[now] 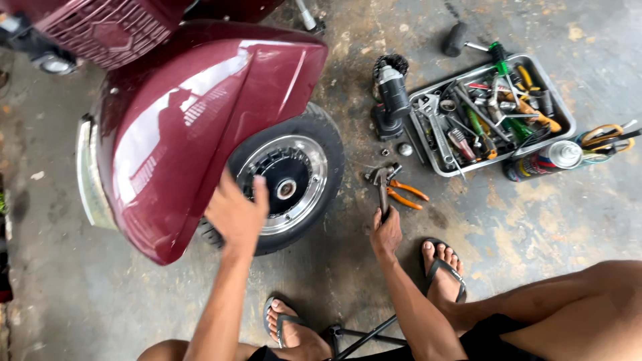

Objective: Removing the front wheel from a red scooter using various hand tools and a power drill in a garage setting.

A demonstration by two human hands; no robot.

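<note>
Wheel [287,187] chrome-rimmed, black tyre; left grip [235,214] spread on it; right grip [386,234] pinching wrench [382,190].

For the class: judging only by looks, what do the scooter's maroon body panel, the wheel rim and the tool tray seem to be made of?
Maroon body panel: glossy painted metal or plastic; it mirrors the surroundings, so the look cannot settle which. Wheel rim: bright polished or chromed metal, shiny silver ring. Tool tray: dull grey metal, probably aluminium or steel, with thin matte walls.
</note>
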